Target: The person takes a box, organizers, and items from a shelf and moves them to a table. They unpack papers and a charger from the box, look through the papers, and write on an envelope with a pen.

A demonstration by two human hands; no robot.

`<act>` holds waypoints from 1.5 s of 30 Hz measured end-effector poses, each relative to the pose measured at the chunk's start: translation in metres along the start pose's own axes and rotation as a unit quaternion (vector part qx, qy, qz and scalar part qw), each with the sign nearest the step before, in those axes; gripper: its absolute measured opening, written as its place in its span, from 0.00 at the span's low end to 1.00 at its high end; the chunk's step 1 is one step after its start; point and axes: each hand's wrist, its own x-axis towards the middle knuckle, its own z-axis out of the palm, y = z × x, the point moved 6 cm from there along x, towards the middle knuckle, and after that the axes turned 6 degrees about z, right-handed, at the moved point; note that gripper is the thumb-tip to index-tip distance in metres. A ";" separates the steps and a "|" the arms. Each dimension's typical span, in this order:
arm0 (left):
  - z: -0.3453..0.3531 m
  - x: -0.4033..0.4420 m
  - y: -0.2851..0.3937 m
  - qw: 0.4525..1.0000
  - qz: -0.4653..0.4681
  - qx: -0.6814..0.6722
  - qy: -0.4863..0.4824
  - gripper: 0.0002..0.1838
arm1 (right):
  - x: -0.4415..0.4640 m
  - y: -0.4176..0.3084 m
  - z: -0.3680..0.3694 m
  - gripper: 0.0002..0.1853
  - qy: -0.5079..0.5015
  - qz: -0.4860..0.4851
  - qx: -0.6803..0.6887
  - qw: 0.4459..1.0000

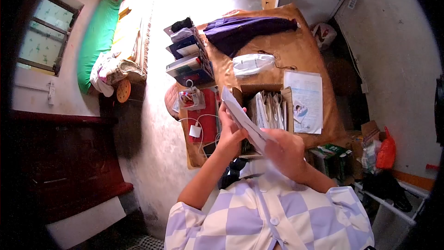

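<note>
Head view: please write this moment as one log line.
left hand, right hand: hold white paper | box: holds upright papers | printed sheet: beside box

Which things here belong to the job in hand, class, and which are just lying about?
Seemingly in use:
white paper, in left hand and right hand
upright papers
cardboard box

Seemingly lying about:
purple cloth
white charger
red plastic bag

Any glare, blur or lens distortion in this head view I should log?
Head view: bright glare washes out the floor at the top and the bed; black vignette and strong fisheye bending towards the edges; the right hand looks smeared, while the left hand is clearer; print on the flat sheet is too small to read; the dark red cabinet sinks into shadow.
</note>
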 end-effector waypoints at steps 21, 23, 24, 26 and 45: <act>0.004 -0.018 0.005 0.991 0.099 -0.086 -0.025 0.54 | 0.012 -0.018 -0.021 0.07 0.057 0.055 -0.109 0.991; 0.006 -0.018 0.008 0.996 0.065 -0.069 -0.003 0.58 | 0.012 -0.019 -0.021 0.06 0.059 0.048 -0.110 0.991; 0.006 -0.019 0.009 0.997 0.048 -0.060 0.008 0.60 | 0.012 -0.019 -0.021 0.06 0.061 0.045 -0.110 0.991; 0.006 -0.020 0.011 0.998 0.049 -0.038 0.024 0.59 | 0.012 -0.020 -0.022 0.06 0.069 0.046 -0.103 0.991; 0.029 -0.018 0.054 0.899 0.108 0.422 -0.034 0.06 | 0.013 -0.003 -0.034 0.07 0.120 0.055 -0.110 0.985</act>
